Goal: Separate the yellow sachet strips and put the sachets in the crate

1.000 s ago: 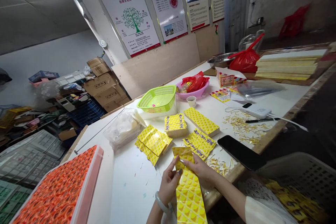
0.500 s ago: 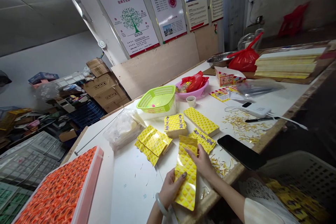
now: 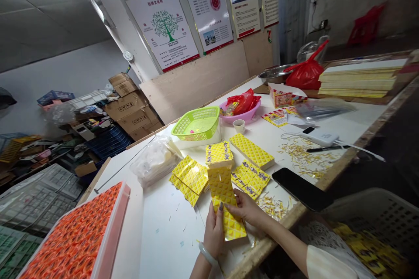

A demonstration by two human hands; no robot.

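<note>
A long yellow printed card strip [image 3: 222, 185] with a raised-looking diamond pattern is held in both hands, its top leaning to the left. My left hand [image 3: 214, 229] grips its left edge, thumb on the face. From the right side, my right hand [image 3: 249, 210] pinches it, thumb also on the front. Just beyond stands a stack of yellow cards [image 3: 218, 154] with purple print. More loose yellow cards [image 3: 190, 174] lie to the left, and printed yellow cards [image 3: 251, 178] lie to the right. Behind those is a long stack of patterned strips [image 3: 251, 150].
A black phone [image 3: 301, 188] lies near the table edge among thin paper scraps [image 3: 275, 207]. At left stands a tray of orange items [image 3: 75, 231]. Farther back are a green basket [image 3: 198, 124], a paper cup [image 3: 238, 126], a pink bowl [image 3: 242, 117] and a plastic bag [image 3: 153, 161].
The yellow card strip has shifted up and left, and its top now tilts left. My hands have come closer together, the right one lower on the strip.
</note>
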